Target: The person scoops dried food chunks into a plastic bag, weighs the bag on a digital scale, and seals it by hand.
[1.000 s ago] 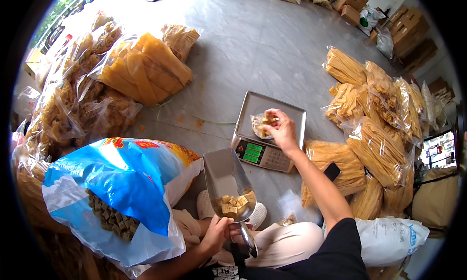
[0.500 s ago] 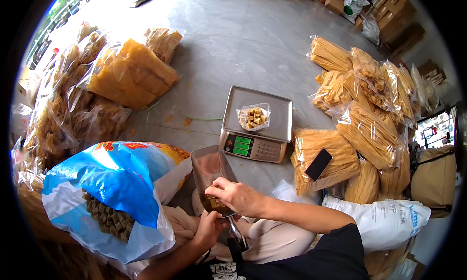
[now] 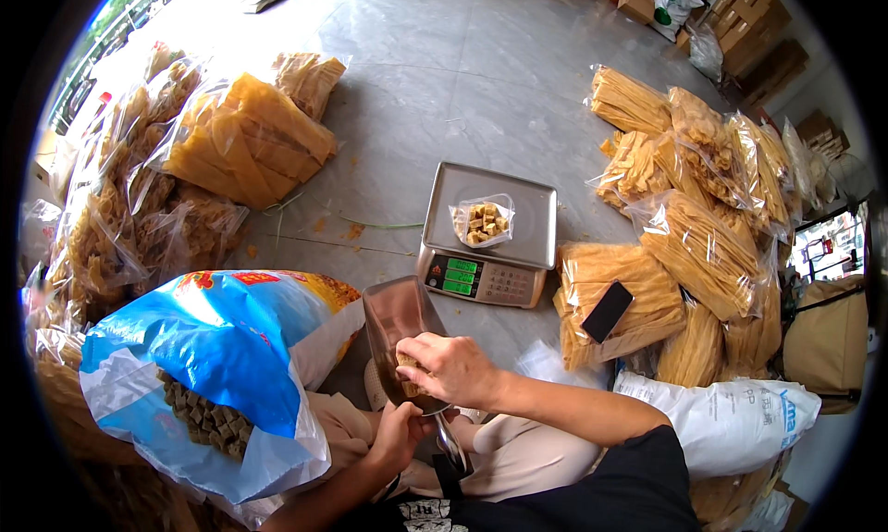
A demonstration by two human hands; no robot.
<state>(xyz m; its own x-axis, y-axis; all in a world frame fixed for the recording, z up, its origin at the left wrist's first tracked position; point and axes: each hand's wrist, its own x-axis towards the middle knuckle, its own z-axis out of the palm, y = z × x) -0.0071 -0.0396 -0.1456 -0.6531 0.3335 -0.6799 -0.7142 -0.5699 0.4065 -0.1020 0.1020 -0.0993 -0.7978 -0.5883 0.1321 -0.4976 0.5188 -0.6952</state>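
Note:
My left hand (image 3: pixel 401 436) grips a metal scoop (image 3: pixel 392 314) near its handle end, over my lap. Inside the scoop, my right hand (image 3: pixel 453 367) is closed on small brown cubes (image 3: pixel 406 360), pinched between thumb and fingers; how many is hidden. Beyond the scoop stands a digital scale (image 3: pixel 511 282) with a lit green display. On its steel platform sits an open clear plastic bag (image 3: pixel 504 208) holding several yellow-brown cubes (image 3: pixel 484 225). To my left leans a large blue and white sack (image 3: pixel 236 333), its mouth folded open on many darker cubes (image 3: pixel 205 419).
Clear bags of dried yellow sheets (image 3: pixel 250 139) are heaped at the left. More bags of yellow strips (image 3: pixel 698 250) are piled at the right, with a black phone (image 3: pixel 607 312) on one. A white sack (image 3: pixel 717 426) lies by my right elbow. Cardboard boxes (image 3: pixel 754 23) stand far right.
My right hand has shifted slightly right and up within the scoop, and brown cubes now show between its fingers. The left hand and scoop have stayed nearly still.

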